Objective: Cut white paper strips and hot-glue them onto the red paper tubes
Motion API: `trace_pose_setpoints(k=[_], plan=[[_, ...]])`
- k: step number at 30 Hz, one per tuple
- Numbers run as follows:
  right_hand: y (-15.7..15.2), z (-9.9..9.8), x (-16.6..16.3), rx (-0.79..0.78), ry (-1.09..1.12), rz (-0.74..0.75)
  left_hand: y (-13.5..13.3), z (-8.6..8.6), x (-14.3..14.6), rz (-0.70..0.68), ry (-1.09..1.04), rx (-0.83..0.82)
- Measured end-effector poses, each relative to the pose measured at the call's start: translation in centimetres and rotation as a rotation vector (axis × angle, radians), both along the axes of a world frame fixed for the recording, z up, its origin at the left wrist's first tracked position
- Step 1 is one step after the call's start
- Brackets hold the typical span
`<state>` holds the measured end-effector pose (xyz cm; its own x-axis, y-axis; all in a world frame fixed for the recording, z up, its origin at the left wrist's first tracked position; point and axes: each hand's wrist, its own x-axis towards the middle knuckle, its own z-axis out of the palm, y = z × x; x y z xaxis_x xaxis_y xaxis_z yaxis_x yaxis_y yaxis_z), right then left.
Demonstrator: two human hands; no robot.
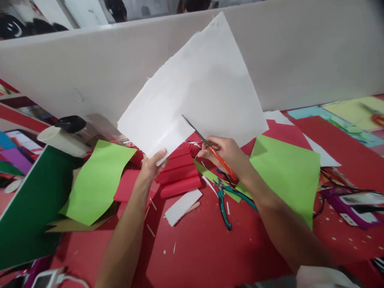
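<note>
My left hand (152, 165) pinches the lower corner of a large white paper sheet (198, 92) and holds it up over the red table (210, 244). In my right hand (228, 154) are orange-handled scissors (210, 148), fingers closed round the handles. Their blades point up and left, and lie against the sheet's lower edge. Under the sheet, between my hands, lies a stack of red paper rolls (178, 174).
Green paper sheets lie left (97, 182) and right (286, 176). Teal-handled pliers (223, 200) and a white strip (183, 202) rest on the table. A dark green board (27, 208) and a white roll (61, 140) are at left. A grey partition (300, 52) stands behind; cables and a purple device (351, 202) at right.
</note>
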<state>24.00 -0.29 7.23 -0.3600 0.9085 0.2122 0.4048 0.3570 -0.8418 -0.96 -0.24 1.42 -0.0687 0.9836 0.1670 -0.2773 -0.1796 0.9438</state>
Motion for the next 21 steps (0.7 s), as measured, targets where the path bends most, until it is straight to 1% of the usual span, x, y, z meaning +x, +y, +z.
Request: trace_pose_setpoints(k=[2,5,6,8,12,17,21], plan=[[-0.1,0.3,0.4,-0.075,0.050,0.028,0.0,-0.2,-0.1,-0.027,0.023,0.023],[-0.1,0.6,1.3,-0.230,0.126,0.150,-0.1,-0.4,-0.9,-0.047,0.094,0.053],[-0.1,0.6,1.6,-0.263,0.143,0.192,-0.1,-0.5,-1.1,-0.049,0.121,0.063],[0.0,0.7,2.0,-0.282,0.153,0.236,-0.1,-0.6,-1.5,-0.044,0.167,0.080],[-0.1,1.0,2.1,-0.283,0.126,0.202,0.0,-0.8,-1.7,-0.038,0.192,0.054],[-0.6,2.1,1.9,-0.364,0.100,0.203,0.1,-0.4,-1.3,-0.028,0.119,0.037],[-0.7,2.7,2.0,-0.415,0.059,0.199,0.0,0.1,-0.8,0.001,0.108,0.017]])
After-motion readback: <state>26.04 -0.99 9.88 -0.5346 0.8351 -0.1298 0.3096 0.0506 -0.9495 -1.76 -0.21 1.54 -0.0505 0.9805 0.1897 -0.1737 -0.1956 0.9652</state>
